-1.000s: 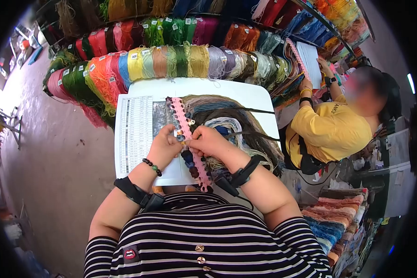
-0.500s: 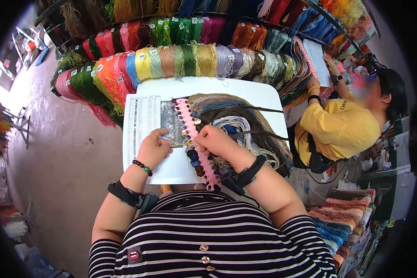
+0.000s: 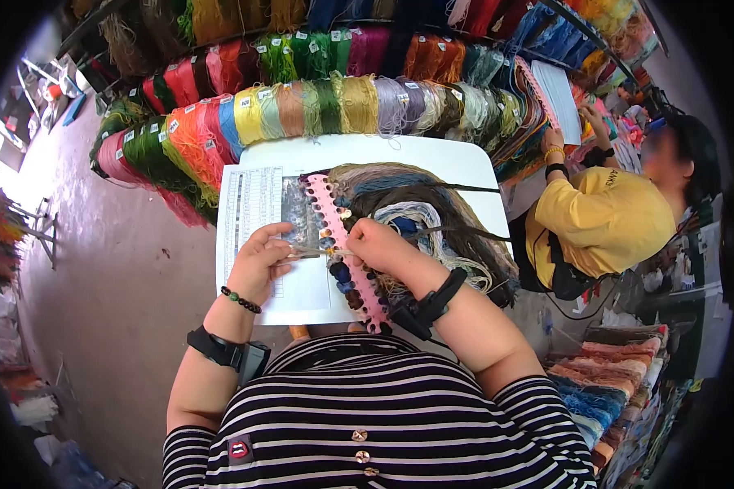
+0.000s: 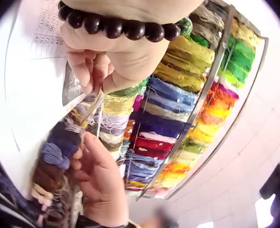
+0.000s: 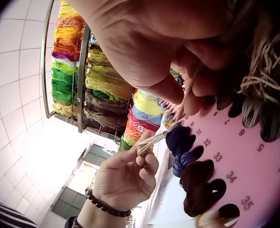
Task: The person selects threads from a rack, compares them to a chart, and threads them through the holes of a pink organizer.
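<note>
Colourful thread hanks (image 3: 342,106) hang in rows behind a white table (image 3: 359,150). The left hand (image 3: 255,262) pinches pale strands (image 3: 306,252) that run across to a pink, numbered thread card (image 3: 324,204); the right hand (image 3: 377,246) pinches them at the card. Printed sheets (image 3: 302,301) lie beneath, to the card's left; long loose threads (image 3: 465,224) fan out right. Farther right, a person in yellow (image 3: 607,216) reaches toward another pink strip (image 3: 538,91).

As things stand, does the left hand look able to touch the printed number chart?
Probably yes. The left hand is over the lower part of the number chart, with nothing seen blocking it, but it pinches pale thread, so it may need to let go first.
</note>
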Tool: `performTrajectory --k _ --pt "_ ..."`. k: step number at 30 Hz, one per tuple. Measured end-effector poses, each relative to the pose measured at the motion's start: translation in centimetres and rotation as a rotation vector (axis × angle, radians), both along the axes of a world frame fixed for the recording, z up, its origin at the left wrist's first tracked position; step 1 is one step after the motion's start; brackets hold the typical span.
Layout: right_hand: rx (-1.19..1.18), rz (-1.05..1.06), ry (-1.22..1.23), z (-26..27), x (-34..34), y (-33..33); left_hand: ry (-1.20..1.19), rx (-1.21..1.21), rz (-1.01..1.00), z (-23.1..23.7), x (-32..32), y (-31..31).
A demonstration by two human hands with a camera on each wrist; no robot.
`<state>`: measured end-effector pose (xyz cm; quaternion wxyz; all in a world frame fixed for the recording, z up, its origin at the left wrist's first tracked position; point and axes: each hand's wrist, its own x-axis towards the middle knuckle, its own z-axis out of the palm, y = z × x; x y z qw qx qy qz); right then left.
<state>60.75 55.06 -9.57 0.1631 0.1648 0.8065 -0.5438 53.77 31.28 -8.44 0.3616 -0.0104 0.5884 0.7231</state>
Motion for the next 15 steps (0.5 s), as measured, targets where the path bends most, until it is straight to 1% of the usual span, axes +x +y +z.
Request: performTrajectory --k 1,4,7,11,15 --pt "0.015 0.010 0.008 0.0 0.0 0.0 -0.003 0.013 0.015 -0.2 0.0 0.0" --pt "0.035 0.022 0.028 0.2 0.2 0.0 0.152 -0.024 -0.022 -1.2 -0.1 -0.1" --pt "0.058 0.051 0.031 0.0 0.1 0.0 -0.034 0.200 0.012 -0.3 0.3 -0.1" --pt "0.089 0.064 0.027 0.1 0.0 -0.1 -0.194 0.414 -0.009 0.0 1.1 1.0" --pt "0.047 0.019 -0.039 0.7 0.2 -0.3 -0.252 0.484 -0.050 0.5 1.0 1.7"
